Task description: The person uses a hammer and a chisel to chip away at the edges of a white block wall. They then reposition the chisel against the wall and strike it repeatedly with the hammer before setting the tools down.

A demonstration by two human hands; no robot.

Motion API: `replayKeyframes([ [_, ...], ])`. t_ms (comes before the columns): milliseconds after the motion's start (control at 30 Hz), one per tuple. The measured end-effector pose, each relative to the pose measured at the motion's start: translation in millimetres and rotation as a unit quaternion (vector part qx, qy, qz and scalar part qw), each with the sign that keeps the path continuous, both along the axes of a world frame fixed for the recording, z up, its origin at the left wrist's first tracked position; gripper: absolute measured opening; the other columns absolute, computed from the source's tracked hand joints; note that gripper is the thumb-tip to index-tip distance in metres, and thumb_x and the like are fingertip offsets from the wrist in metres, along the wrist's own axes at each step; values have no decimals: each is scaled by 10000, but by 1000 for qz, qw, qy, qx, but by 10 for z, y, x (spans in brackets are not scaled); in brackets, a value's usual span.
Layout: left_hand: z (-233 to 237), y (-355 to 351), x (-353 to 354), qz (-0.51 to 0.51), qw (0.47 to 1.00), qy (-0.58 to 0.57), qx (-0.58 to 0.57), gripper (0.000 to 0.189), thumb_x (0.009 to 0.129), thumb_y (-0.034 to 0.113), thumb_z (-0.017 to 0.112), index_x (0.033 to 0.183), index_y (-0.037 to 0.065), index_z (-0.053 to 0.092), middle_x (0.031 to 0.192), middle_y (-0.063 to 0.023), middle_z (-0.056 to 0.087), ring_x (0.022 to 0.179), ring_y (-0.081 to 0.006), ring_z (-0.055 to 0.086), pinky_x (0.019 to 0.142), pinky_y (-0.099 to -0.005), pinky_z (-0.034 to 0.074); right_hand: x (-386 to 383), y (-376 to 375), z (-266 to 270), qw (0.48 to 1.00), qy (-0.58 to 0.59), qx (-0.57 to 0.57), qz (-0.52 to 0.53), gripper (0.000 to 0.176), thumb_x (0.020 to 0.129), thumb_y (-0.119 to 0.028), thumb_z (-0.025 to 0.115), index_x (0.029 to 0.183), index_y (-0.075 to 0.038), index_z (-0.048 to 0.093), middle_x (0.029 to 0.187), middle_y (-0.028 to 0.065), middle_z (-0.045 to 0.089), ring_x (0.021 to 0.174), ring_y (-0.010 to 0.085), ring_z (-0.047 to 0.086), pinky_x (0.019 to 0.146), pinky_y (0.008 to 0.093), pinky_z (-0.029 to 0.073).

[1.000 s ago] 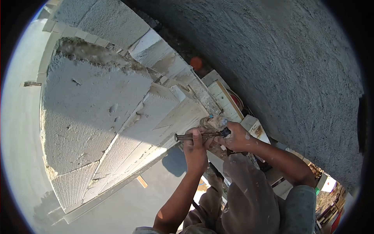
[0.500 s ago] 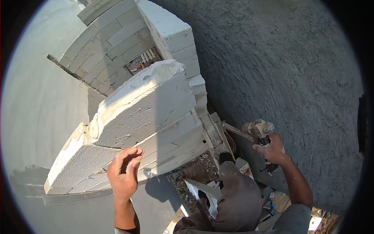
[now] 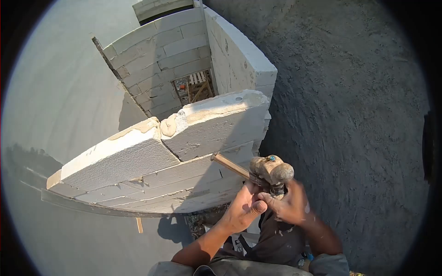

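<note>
A dirty power tool (image 3: pixel 271 169) with a long metal rod (image 3: pixel 231 166) pointing up and left is in front of the body. My right hand (image 3: pixel 291 202) is wrapped round its grip. My left hand (image 3: pixel 242 208) is closed at the tool's underside, near the base of the rod, its fingers partly hidden behind the tool. Just beyond the rod's tip stands a white block wall (image 3: pixel 193 172), with mortar (image 3: pixel 168 126) in the gap between two top blocks.
A rough grey wall (image 3: pixel 350 115) rises on the right. Farther block walls (image 3: pixel 161 50) enclose an opening with a wooden pallet (image 3: pixel 198 77). A small wood piece (image 3: pixel 139 225) lies at lower left. My legs show below.
The tool has moved left and in front of the body with my right hand. My left hand has come away from the block wall to the tool. The view has shifted.
</note>
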State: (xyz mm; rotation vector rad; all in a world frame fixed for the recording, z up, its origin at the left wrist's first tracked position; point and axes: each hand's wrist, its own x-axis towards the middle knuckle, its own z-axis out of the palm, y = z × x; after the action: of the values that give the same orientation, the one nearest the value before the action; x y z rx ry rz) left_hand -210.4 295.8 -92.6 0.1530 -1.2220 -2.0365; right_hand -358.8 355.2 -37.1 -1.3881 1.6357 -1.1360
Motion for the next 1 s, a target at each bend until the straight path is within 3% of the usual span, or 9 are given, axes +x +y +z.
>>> replayKeyframes([
  [133,-229,80,265,162,973,-161,-28,657,914,340,694,1357,-32,382,1233,-139,545,1149,-195,524,980,-341,437,478,-146,-403,978,154,-127,61,467,705,-46,706,1148,-11,565,1034,225,610,986,431,605,820,446,506],
  [367,-418,168,628,252,953,-58,157,316,1023,272,508,1252,56,486,1232,-177,588,1183,-284,565,984,-445,475,890,-132,-529,935,256,-158,189,609,708,-97,742,1250,39,500,1136,213,570,1037,398,557,875,455,446],
  [533,-532,194,783,298,933,-153,131,361,1039,339,459,1224,30,481,1202,-166,599,1093,-198,565,964,-345,459,1025,-80,-549,918,304,-209,145,611,733,-112,724,1280,25,487,1160,199,551,1088,355,532,911,425,409],
  [600,-386,269,769,358,913,-184,70,247,1014,233,545,1130,29,469,1132,-120,611,1076,-160,557,908,-294,445,982,-79,-627,931,259,-199,161,590,746,-87,710,1279,19,480,1172,194,545,1079,366,539,888,433,445],
  [700,-452,343,827,347,908,-233,-10,303,1006,253,557,1184,31,449,1033,-62,567,1010,-143,542,900,-297,445,929,-64,-705,954,150,-188,182,553,777,-63,704,1278,27,488,1139,209,574,1053,378,572,852,408,495],
  [800,-461,353,846,332,910,-247,7,350,1014,330,515,1185,34,439,992,-64,552,888,-132,533,793,-288,450,843,-59,-704,978,16,-136,158,485,825,-69,695,1261,39,512,1078,194,615,951,280,638,808,348,505],
  [867,-503,367,936,334,908,-249,52,403,1023,406,472,1174,34,434,968,-75,545,778,-122,526,689,-276,454,811,-3,-523,993,-48,-34,99,410,889,-84,664,1247,54,521,906,74,641,775,81,593,636,251,493],
  [900,-514,326,955,322,927,-187,47,444,1021,467,430,1122,34,444,883,-60,545,697,-108,499,621,-265,422,758,-13,-593,991,-83,-47,90,395,895,-86,658,1237,57,522,866,59,634,744,77,588,617,246,486],
  [1000,-362,125,1461,339,905,-256,22,460,1017,452,457,1128,9,514,832,-67,575,744,-125,538,671,-294,462,629,-4,-585,980,-185,-12,72,332,913,-91,637,1188,63,532,813,35,617,665,66,562,592,234,470],
])
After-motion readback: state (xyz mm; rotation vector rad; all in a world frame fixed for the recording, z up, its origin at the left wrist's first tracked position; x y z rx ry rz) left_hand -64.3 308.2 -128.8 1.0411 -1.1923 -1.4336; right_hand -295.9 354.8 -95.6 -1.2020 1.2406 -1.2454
